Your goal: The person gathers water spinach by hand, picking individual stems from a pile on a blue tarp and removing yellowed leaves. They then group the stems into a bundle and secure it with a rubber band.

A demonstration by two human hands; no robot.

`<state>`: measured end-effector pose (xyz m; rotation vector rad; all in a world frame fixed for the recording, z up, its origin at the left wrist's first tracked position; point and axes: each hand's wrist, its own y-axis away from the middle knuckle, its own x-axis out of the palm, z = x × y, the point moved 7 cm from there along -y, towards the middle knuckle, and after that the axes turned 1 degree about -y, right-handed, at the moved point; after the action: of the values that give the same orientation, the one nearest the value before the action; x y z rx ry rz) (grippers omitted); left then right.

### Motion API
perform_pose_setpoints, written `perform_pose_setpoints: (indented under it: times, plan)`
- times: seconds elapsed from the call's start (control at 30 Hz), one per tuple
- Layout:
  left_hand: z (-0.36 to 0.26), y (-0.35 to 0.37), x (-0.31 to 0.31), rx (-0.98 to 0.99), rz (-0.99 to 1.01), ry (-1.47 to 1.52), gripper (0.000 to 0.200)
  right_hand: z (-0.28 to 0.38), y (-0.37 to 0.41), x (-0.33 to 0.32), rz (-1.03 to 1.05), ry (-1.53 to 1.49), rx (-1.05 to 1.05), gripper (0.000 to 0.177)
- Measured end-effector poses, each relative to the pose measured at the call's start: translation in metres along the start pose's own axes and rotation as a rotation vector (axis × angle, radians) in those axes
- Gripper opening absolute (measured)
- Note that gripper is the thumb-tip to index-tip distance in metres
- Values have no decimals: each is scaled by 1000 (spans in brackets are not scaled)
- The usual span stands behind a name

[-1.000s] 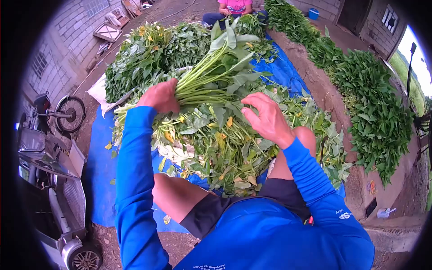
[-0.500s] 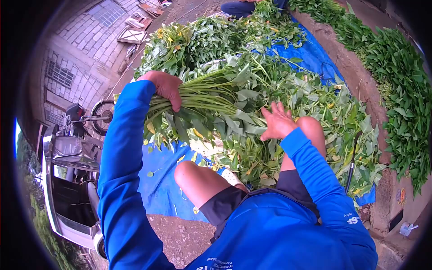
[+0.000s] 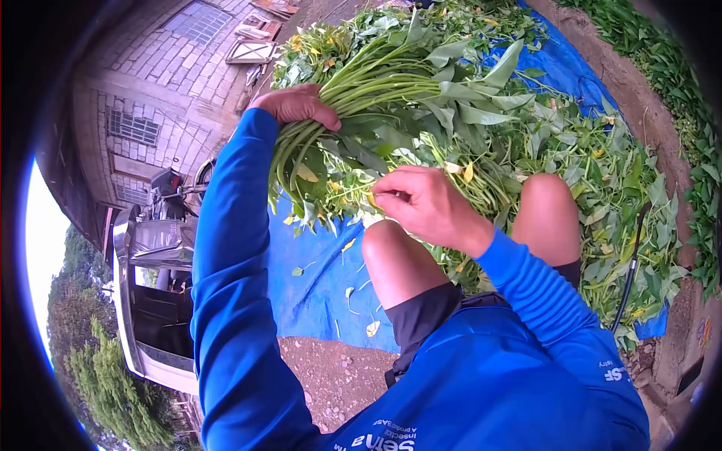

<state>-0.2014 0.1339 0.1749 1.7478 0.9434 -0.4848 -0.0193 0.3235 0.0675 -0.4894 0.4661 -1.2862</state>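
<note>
Bunch point(image 3: 406, 83): pale green stems, darker green leaves. Leaf pile point(image 3: 594, 173) on the right: green, scattered yellow bits. Tarp point(image 3: 316, 278): plain blue. Shirt point(image 3: 489, 391), near: blue, white lettering. Shorts point(image 3: 429, 316): black. Wall point(image 3: 143, 98), far left: grey block pattern. Ground point(image 3: 331, 376): brown dirt.

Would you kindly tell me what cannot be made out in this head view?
Head view, right hand: whatever it pinches, covered by its own fingers.
Head view, bundle of stems: any tie, hidden inside the left hand.
Head view, thin dark rod on the leaf pile: too small to identify.
</note>
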Motion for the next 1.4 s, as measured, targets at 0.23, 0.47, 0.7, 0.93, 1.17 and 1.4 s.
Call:
perform_pose_setpoints:
  times: [0.23,0.47,0.7,0.93,1.17,1.4]
  plan:
    - [-62,4,20,342,-294,-405,79,19,7,23,444,77,101,28]
    - [-140,37,114,711,-466,-759,63,61,-52,-157,-243,-325,64,32]
    - [-109,76,228,1039,-765,-735,48,52,-29,-130,83,476,286,37]
    - [17,76,350,739,-768,-673,43,-14,116,-38,186,804,97,20]
    - [23,109,369,497,-610,-424,63,-6,138,-20,333,822,118,40]
    - [30,144,348,518,-479,-68,50,20,143,-10,606,961,272,47]
